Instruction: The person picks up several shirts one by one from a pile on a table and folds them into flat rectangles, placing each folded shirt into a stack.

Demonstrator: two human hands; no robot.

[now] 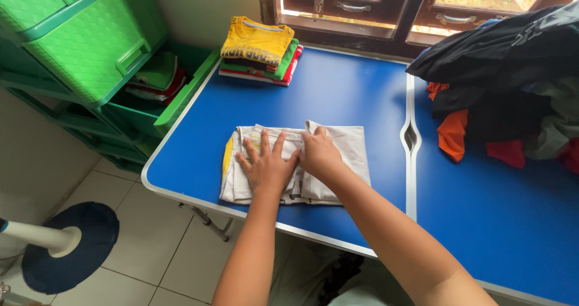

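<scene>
Table [338, 89], blue-topped with a pale rim, is seen filling most of the view; a seam with a moulded handle gap [411, 138] divides it into a left and a right half. Green plastic drawer unit [90, 40] is set against the table's left edge, with one drawer pulled out and folded clothes visible inside. A heap of unfolded clothes [512, 82], dark on top with orange and red pieces below, is piled at the far right corner of the table. A window frame [362, 16] of dark wood is seen along the far edge.

A stack of folded shirts [260, 52], yellow on top with green and red beneath, is placed at the far left corner, well apart from the hands. A pale grey shirt [347, 146], partly folded, is laid near the front edge of the left half, a yellow trim showing at its left side.

The left hand [265, 164] is spread flat, fingers fanned wide, and is pressed down on the middle of the grey shirt; nothing is gripped. The right hand [319, 155] is laid just beside it, touching the shirt, its fingers curled over a fold of cloth at the garment's top; whether the cloth is pinched or only pressed cannot be told.

A round dark fan base [66, 248] with a white pole is noted on the tiled floor [157, 245], below the table's front left corner.
</scene>
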